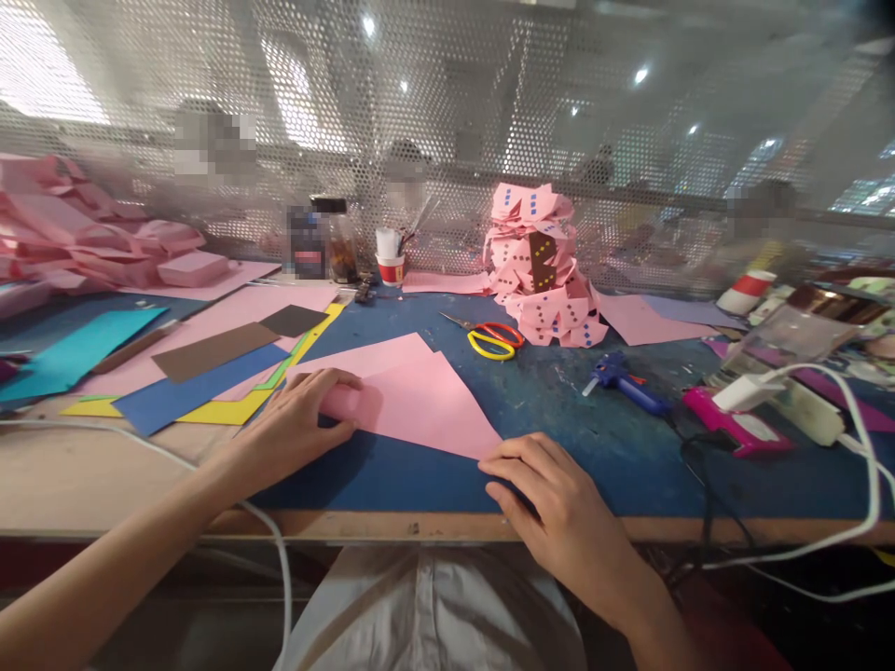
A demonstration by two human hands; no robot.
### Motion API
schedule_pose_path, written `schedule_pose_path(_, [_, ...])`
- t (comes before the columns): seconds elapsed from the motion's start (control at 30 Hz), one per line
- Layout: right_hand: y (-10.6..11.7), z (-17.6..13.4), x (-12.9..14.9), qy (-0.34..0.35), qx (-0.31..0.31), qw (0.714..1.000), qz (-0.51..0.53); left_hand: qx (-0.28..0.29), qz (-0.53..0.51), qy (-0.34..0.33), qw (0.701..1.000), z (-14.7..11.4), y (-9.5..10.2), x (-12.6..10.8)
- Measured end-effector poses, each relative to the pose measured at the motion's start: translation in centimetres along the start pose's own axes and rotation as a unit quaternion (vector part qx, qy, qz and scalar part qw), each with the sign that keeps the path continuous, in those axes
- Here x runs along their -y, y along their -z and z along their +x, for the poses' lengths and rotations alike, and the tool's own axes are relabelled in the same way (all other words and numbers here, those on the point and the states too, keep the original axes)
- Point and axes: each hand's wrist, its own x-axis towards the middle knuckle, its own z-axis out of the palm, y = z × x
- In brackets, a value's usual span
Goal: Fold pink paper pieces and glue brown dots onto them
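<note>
A pink paper sheet [430, 401] lies across the blue mat in front of me, its left end curled up. My left hand [308, 415] is closed on that curled end, thumb below and fingers on top. At the sheet's near right corner, my right hand [552, 503] pinches the paper between fingertips and thumb. Behind the sheet rest scissors [493, 340] with red and yellow handles. A second pink piece [392, 352] shows under or behind the sheet; whether the two are joined I cannot tell.
A stack of folded pink paper pieces with blue and brown squares [538, 266] stands at the back. Right are a blue glue gun [633, 384], a pink power strip [737, 424] and white cables. Coloured paper strips [202, 387] and a pink paper pile [90, 233] lie left.
</note>
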Motion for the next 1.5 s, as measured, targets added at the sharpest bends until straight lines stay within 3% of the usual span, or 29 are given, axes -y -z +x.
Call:
schedule_pose_path(0.57, [0.0, -0.1, 0.0, 0.002, -0.007, 1.0, -0.001, 0.017, -0.047, 0.01, 0.999, 0.2, 1.1, 0.7])
schedule_pose_path(1.0, [-0.2, -0.1, -0.2, -0.005, 0.008, 1.0, 0.007, 0.043, -0.077, -0.016, 0.996, -0.1, 2.1, 2.0])
schedule_pose_path(1.5, [-0.3, -0.2, -0.3, -0.005, 0.008, 1.0, 0.004, 0.08, -0.085, 0.006, 0.993, 0.1, 2.9, 4.2])
